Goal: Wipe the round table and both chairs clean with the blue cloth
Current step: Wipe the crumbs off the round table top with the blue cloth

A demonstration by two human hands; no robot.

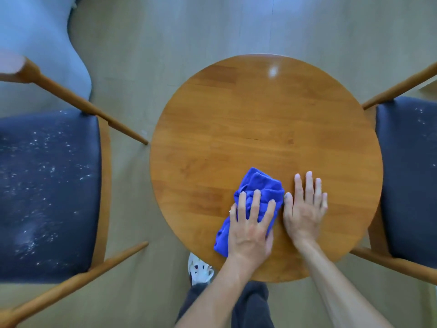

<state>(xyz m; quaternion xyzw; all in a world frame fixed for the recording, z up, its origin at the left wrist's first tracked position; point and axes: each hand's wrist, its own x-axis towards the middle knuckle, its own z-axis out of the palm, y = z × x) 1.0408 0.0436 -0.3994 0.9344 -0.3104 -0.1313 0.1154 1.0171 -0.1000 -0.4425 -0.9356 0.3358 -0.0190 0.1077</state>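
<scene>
Round table (260, 129) on wood floor (153, 31); left hand (250, 226) flat on blue cloth (257, 185), right hand (305, 209) flat.

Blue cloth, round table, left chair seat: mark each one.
blue cloth (262, 183): head view, its bunched far end.
round table (260, 119): head view, bare top.
left chair seat (47, 185): head view, speckled dark cushion.

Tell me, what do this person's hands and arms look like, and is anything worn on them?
Both forearms are bare, with no sleeves showing. The left hand seems to have a small ring on one finger. The right hand shows no glove or jewellery.
</scene>
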